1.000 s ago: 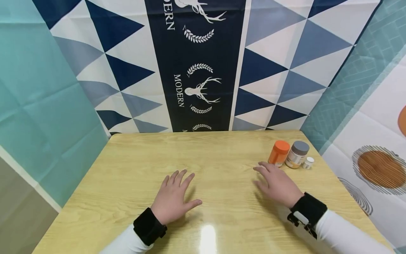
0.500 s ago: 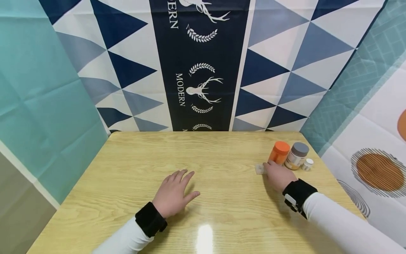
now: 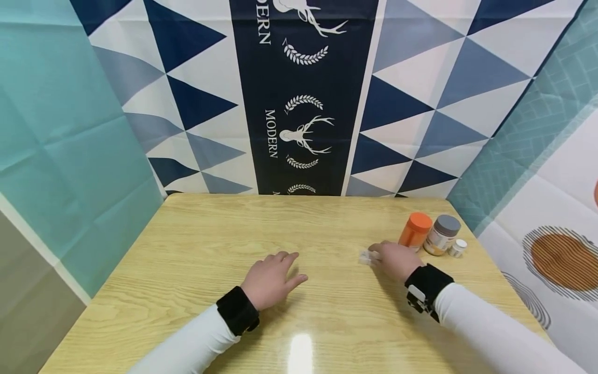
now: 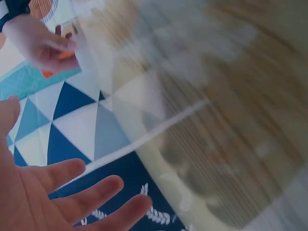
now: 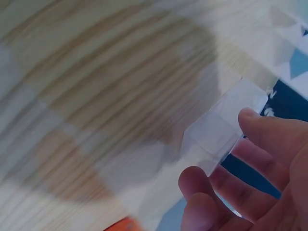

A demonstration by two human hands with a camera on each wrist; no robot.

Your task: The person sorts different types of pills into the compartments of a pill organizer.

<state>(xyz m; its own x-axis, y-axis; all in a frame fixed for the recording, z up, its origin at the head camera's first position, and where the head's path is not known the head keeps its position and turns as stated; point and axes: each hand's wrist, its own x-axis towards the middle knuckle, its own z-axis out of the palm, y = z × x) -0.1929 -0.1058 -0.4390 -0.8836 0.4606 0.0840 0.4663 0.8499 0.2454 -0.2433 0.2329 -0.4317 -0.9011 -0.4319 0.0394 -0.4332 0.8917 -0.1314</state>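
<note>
My right hand (image 3: 397,261) pinches a small clear plastic case (image 5: 216,127) between thumb and fingers, low over the wooden table on its right side. In the right wrist view the case is a flat, translucent rectangle with a line across its middle. Just beyond that hand stands an orange bottle (image 3: 413,236) with an orange lid, partly covered by the hand. Over the table's middle, my left hand (image 3: 270,280) hovers with fingers spread and holds nothing; its palm and loosely bent fingers (image 4: 96,195) show in the left wrist view.
Beside the orange bottle stand a grey-lidded jar (image 3: 439,240) and a small white bottle (image 3: 458,248), near the right edge of the wooden table (image 3: 210,228). Patterned cloth (image 3: 303,104) hangs along the table's back, with more cloth at both sides.
My right hand has reached the clear case beside the orange bottle, gripped it and drawn it a little to the left. The left hand has shifted slightly right, its fingers still spread.
</note>
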